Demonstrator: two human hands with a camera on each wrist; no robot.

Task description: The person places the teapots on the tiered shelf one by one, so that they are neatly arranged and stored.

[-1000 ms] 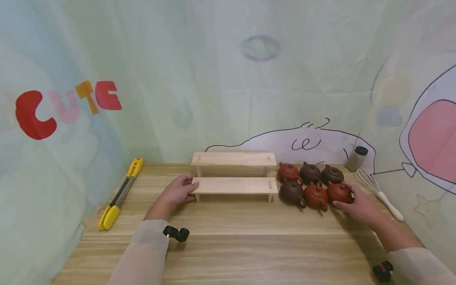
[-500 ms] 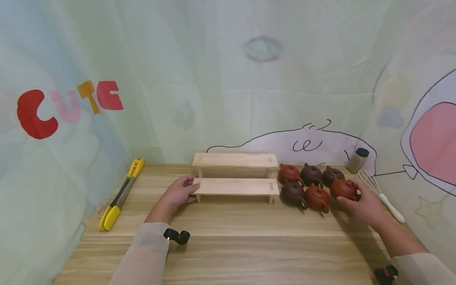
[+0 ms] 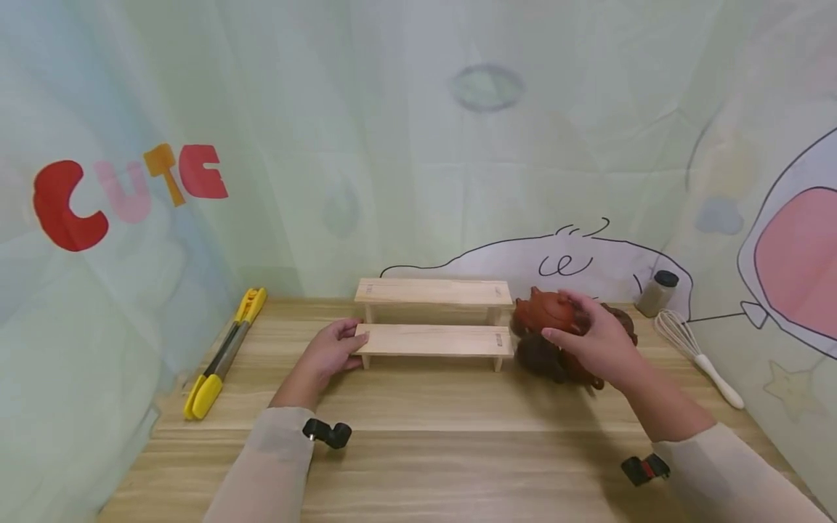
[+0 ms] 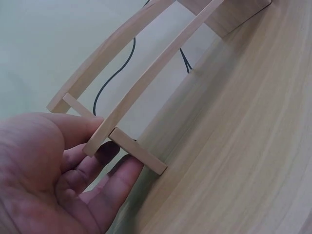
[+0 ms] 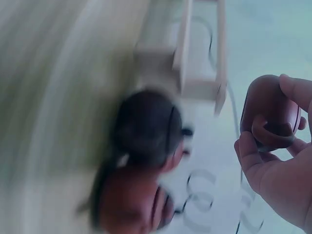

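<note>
My left hand [image 3: 330, 352] holds the left end of the lower tier of a two-step wooden display stand [image 3: 431, 340]. In the left wrist view, the thumb lies on the board's end and the fingers [image 4: 117, 183] curl beneath it beside the leg. A small reddish-brown clay teapot [image 3: 551, 312] is raised in my right hand [image 3: 601, 341], pinched between thumb and fingers. The right wrist view shows this teapot's handle side. Below it stand the other teapots, among them a dark brown teapot [image 3: 538, 356] at the front and another dark teapot [image 3: 621, 321] at the right, partly hidden by the hand.
Yellow-tipped tongs [image 3: 225, 356] lie on the left of the wooden table [image 3: 418, 465]. A white-handled whisk [image 3: 700, 356] and a black-lidded jar [image 3: 657, 293] are at the right. A printed curtain [image 3: 418, 145] hangs close behind the stand.
My right hand has lifted the reddish teapot from the front right of the group and carried it left over the others, towards the stand. The left hand stays at the stand's end.
</note>
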